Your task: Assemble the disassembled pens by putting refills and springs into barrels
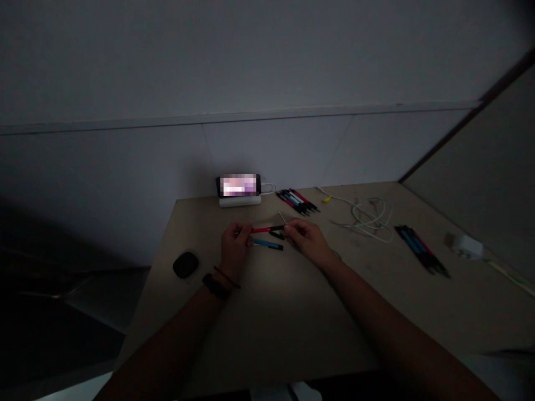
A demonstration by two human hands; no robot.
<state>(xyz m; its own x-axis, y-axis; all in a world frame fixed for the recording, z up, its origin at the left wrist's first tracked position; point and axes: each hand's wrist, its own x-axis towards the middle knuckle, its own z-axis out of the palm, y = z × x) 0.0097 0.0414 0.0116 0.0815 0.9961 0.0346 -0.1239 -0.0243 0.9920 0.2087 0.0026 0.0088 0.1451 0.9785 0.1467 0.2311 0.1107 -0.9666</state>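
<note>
Both my hands are pinched shut on the slim red plastic pen point(262, 229), left hand point(235, 245) and right hand point(307, 238) at opposite ends above the desk point(267, 312), looks light, stiff, kinda slippery, so I'd grip mid-barrel.

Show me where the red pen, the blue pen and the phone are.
red pen point(261, 229), head view, middle of barrel
blue pen point(267, 244), head view, middle of barrel
phone point(238, 185), head view, screen centre
</note>
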